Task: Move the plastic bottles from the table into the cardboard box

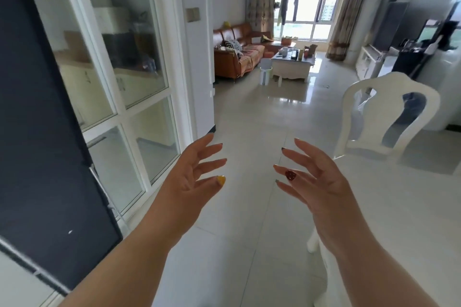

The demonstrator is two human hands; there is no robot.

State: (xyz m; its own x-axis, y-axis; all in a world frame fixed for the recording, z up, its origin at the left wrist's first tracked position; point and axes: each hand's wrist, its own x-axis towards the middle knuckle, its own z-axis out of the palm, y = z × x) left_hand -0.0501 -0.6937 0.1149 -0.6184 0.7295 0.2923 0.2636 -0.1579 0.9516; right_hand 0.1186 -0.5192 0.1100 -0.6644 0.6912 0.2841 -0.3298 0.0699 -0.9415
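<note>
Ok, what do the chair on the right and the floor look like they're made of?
The chair looks like glossy white-painted wood or moulded plastic; its carved, cut-out back shines evenly, so I can't say which. The floor appears to be polished pale ceramic tile: grout lines and window reflections show.

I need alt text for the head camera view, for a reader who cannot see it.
Two empty hands, left hand and right hand, reach forward with fingers spread above a pale tiled floor. A white chair stands right; a sofa and coffee table lie beyond.
</note>
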